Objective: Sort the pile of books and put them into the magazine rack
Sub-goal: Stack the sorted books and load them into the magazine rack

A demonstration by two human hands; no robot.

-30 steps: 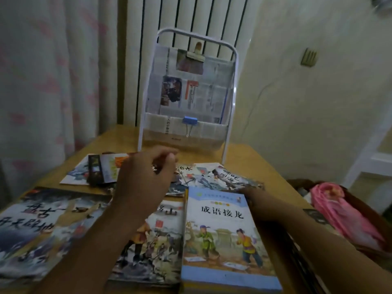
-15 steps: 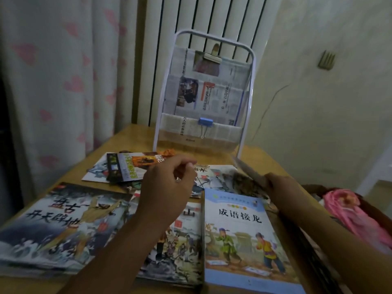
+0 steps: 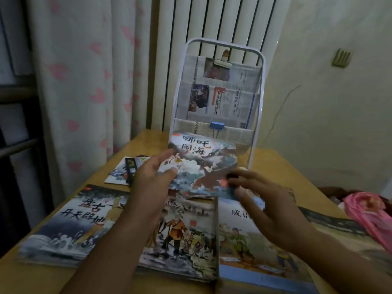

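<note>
Both hands, the left hand (image 3: 151,179) and right hand (image 3: 269,205), pinch a thin picture book (image 3: 203,166) raised just before the far magazine rack (image 3: 259,96); it should be kept upright and slid squarely into a pocket.

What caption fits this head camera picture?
Both hands lift a picture book toward the magazine rack.

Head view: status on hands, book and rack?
Left hand and right hand hold picture book, tilted up above the table. Magazine rack just behind. Nothing between.
</note>
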